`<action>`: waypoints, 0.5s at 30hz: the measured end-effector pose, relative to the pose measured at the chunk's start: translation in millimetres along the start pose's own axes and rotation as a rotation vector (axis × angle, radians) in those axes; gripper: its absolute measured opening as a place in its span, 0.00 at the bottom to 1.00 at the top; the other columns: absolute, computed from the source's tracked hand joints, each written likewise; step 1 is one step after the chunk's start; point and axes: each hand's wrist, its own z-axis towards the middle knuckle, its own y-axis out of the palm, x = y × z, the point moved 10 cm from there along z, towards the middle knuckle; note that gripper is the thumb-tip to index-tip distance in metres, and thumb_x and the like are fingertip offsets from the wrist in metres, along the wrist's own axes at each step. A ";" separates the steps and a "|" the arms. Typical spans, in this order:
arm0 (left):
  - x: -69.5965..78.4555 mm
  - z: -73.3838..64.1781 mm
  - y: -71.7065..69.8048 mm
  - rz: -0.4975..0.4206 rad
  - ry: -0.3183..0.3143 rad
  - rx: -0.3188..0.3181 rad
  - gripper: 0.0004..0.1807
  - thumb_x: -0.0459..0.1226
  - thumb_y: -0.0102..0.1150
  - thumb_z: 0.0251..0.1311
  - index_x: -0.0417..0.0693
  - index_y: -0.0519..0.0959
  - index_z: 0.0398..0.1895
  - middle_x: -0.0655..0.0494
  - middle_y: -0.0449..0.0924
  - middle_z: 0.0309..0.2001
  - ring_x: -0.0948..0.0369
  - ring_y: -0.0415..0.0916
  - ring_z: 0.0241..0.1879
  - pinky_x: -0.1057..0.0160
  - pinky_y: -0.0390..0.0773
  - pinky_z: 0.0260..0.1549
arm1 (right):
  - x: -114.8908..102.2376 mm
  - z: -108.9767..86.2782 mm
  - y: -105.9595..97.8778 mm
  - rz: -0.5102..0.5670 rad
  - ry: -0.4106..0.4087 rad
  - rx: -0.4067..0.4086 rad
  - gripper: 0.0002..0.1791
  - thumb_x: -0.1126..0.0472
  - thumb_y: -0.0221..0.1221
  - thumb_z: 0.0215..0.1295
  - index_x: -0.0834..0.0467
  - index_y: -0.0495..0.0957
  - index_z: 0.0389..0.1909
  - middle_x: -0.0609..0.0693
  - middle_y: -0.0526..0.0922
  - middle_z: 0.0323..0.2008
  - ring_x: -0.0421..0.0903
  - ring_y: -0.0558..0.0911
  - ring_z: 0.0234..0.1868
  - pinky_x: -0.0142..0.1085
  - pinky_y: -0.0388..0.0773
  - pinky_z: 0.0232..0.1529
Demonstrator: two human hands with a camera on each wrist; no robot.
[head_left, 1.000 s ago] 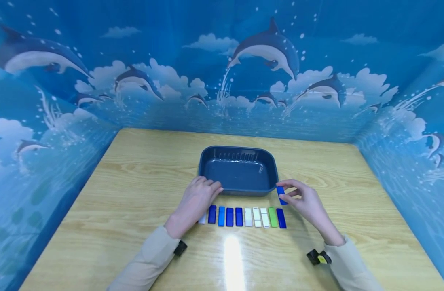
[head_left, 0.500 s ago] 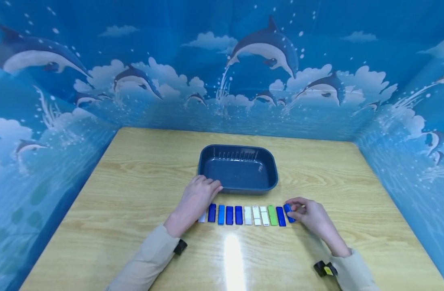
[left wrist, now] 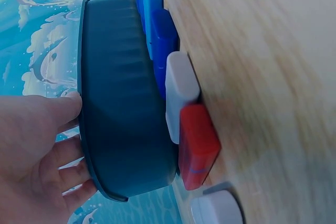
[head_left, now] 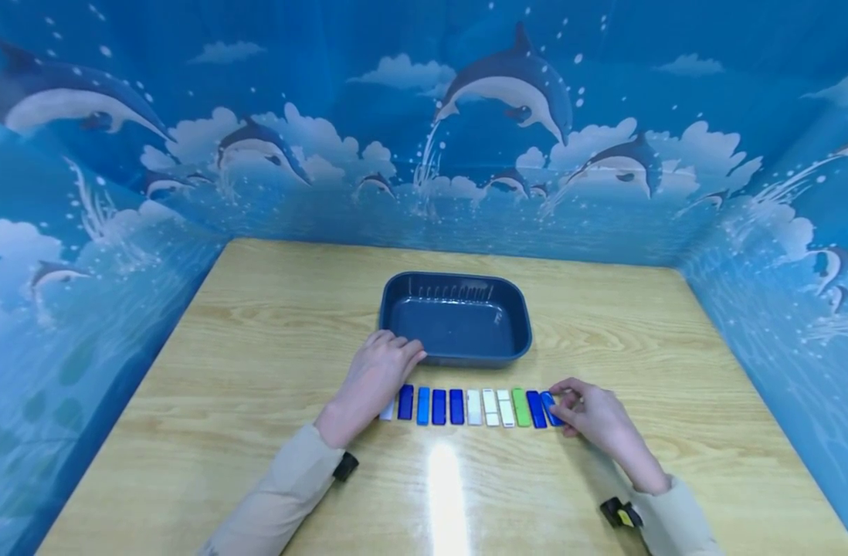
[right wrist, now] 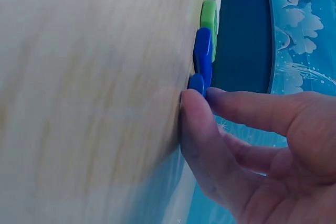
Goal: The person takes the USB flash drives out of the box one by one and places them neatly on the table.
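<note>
My left hand (head_left: 378, 371) grips the near left rim of a dark blue plastic basin (head_left: 466, 361); in the left wrist view the thumb and fingers meet its edge. Between thumb and forefinger, my right hand (head_left: 594, 417) pinches a small blue plastic stick (right wrist: 196, 83), shaped like a USB flash drive, down at the tabletop. It sits at the right end of a row of similar sticks, slightly slanted. A darker blue stick (head_left: 536, 409) lies right beside it, then a green one (head_left: 520, 408).
White sticks (head_left: 490, 408) and more blue sticks (head_left: 439, 407) continue the row leftward. A red stick (left wrist: 199, 145) and a white one (left wrist: 218, 208), seen by the left wrist, are hidden behind my left arm in the head view. Dolphin-printed walls (head_left: 327, 193) enclose the wooden table (head_left: 646, 324).
My right hand has brought the blue stick from beside the basin's right corner down to the row's right end, then shifted it left against its neighbour. My left hand stays at the rim.
</note>
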 end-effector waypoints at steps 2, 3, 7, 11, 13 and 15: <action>-0.2 -0.1 -0.4 0.001 -0.001 0.001 0.13 0.44 0.53 0.76 0.50 0.86 0.47 0.54 0.88 0.42 0.56 0.82 0.45 0.49 0.73 0.65 | -0.3 -0.4 1.1 0.007 0.011 -0.008 0.20 0.66 0.65 0.65 0.65 0.75 0.57 0.51 0.82 0.33 0.42 0.83 0.22 0.33 0.80 0.23; -0.3 -0.2 -0.5 0.001 -0.001 0.001 0.13 0.44 0.53 0.76 0.50 0.86 0.47 0.54 0.88 0.42 0.55 0.82 0.45 0.49 0.73 0.65 | -0.7 -0.6 1.4 0.009 0.012 -0.013 0.21 0.66 0.64 0.66 0.65 0.75 0.58 0.51 0.82 0.33 0.42 0.83 0.22 0.34 0.81 0.23; 0.1 0.3 -1.7 0.002 0.004 0.012 0.13 0.44 0.53 0.76 0.50 0.86 0.46 0.55 0.89 0.42 0.55 0.82 0.44 0.49 0.73 0.64 | -6.3 -1.5 -3.4 -0.025 -0.032 -0.005 0.21 0.65 0.63 0.68 0.64 0.74 0.60 0.50 0.83 0.33 0.41 0.82 0.22 0.34 0.79 0.24; 1.2 0.5 -3.1 0.003 0.019 0.031 0.12 0.43 0.54 0.75 0.50 0.86 0.45 0.55 0.88 0.40 0.56 0.81 0.42 0.50 0.74 0.63 | -21.0 -1.3 -20.5 -0.119 -0.134 0.107 0.16 0.64 0.63 0.68 0.61 0.79 0.55 0.49 0.85 0.33 0.41 0.81 0.24 0.33 0.73 0.24; 1.0 0.3 -2.8 0.009 0.021 0.033 0.12 0.43 0.54 0.75 0.49 0.86 0.44 0.56 0.88 0.39 0.57 0.81 0.41 0.51 0.74 0.63 | -31.8 -0.9 -30.0 -0.153 -0.185 0.185 0.11 0.64 0.63 0.68 0.59 0.82 0.50 0.49 0.85 0.34 0.42 0.81 0.27 0.34 0.74 0.27; 0.3 0.0 -2.3 0.014 0.020 0.032 0.12 0.43 0.54 0.75 0.50 0.86 0.44 0.56 0.88 0.40 0.57 0.81 0.42 0.51 0.74 0.63 | -44.8 -0.5 -36.7 -0.165 -0.234 0.253 0.08 0.64 0.63 0.69 0.59 0.85 0.46 0.50 0.87 0.33 0.44 0.84 0.30 0.38 0.79 0.30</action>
